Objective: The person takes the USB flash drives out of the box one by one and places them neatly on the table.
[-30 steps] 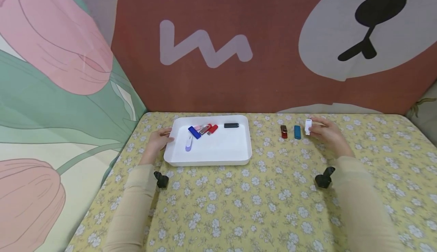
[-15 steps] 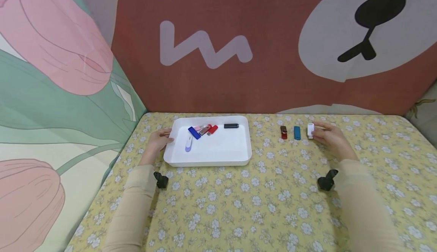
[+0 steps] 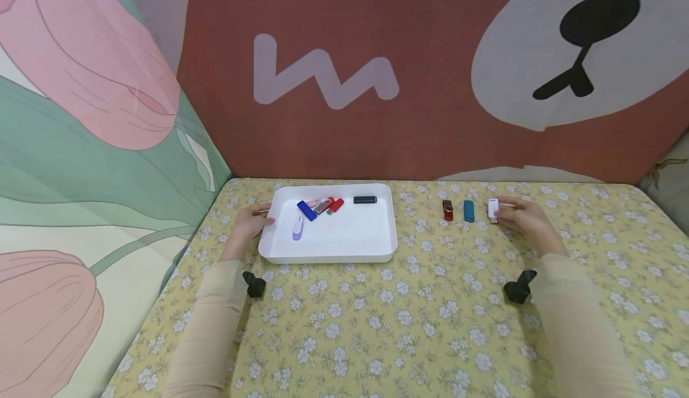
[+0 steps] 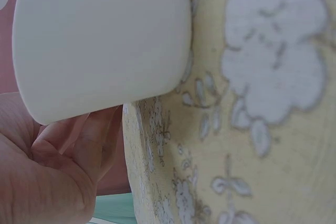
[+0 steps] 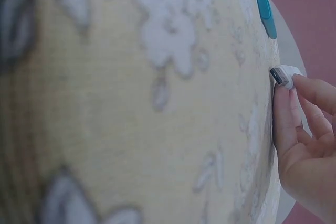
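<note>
White USB stick (image 3: 492, 209), quantity 1, is pinched between the thumb and fingers of my right hand (image 3: 525, 218), metal plug (image 5: 278, 76) exposed towards me. Position: right of the blue stick (image 3: 469, 211), over flowered cloth (image 3: 409, 326); contact unclear. My left hand (image 3: 249, 224) grips the white tray (image 3: 344, 240) at its left rim.

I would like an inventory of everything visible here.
Flowered tablecloth: 1, yellow, lower half.
Rectangular tray: 1, white, left of centre.
USB sticks: 6, blue stick, pink stick, red-grey stick, red stick, lavender stick, black stick, in tray.
USB sticks: 3, maroon stick, teal stick, white stick, right.
Printed backdrops: 3, brown backdrop behind, tulip backdrop left, pale backdrop right.
Wrist cameras: 2, black, wrists.
Sleeves: 2, beige, on arms.
Left hand: 1, bare, tray's left rim.
Right hand: 1, bare, pinching white stick.
</note>
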A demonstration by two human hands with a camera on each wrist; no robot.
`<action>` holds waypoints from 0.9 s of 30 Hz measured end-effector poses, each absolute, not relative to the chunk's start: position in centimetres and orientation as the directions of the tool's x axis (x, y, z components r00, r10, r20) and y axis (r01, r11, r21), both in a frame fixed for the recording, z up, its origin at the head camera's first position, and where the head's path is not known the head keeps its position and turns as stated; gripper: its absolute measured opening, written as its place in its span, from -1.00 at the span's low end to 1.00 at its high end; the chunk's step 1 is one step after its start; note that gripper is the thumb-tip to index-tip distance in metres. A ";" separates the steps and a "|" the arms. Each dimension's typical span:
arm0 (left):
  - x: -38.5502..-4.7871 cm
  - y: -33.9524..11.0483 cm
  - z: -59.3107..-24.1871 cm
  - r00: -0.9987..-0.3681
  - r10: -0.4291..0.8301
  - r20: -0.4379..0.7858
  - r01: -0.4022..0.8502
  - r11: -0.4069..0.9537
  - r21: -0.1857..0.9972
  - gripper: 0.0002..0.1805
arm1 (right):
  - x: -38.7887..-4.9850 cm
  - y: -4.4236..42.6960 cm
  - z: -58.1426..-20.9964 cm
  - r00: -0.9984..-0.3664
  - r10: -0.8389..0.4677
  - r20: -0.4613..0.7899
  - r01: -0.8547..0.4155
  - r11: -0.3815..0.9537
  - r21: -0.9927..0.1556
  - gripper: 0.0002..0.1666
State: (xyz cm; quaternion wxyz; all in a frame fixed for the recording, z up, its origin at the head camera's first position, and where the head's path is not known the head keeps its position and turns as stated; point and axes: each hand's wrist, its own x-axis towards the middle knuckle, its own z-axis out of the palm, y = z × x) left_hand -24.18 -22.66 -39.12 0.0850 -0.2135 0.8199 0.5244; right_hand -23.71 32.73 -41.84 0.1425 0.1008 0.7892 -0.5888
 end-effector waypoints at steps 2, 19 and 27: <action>-24.2 -22.7 -39.2 -0.894 -0.258 -0.366 -0.440 0.355 0.825 -0.45 | -23.7 32.7 -41.9 -0.938 -0.001 -0.345 0.331 0.284 -0.900 -0.20; -24.2 -22.9 -39.4 -0.904 -0.235 -0.357 -0.421 0.352 0.836 -0.45 | -24.1 31.4 -41.6 -0.950 0.080 -0.303 0.310 0.393 -0.866 -0.32; -23.9 -22.9 -39.5 -0.919 -0.196 -0.342 -0.390 0.334 0.858 -0.45 | -24.2 31.0 -41.4 -0.949 0.106 -0.296 0.310 0.463 -0.831 -0.34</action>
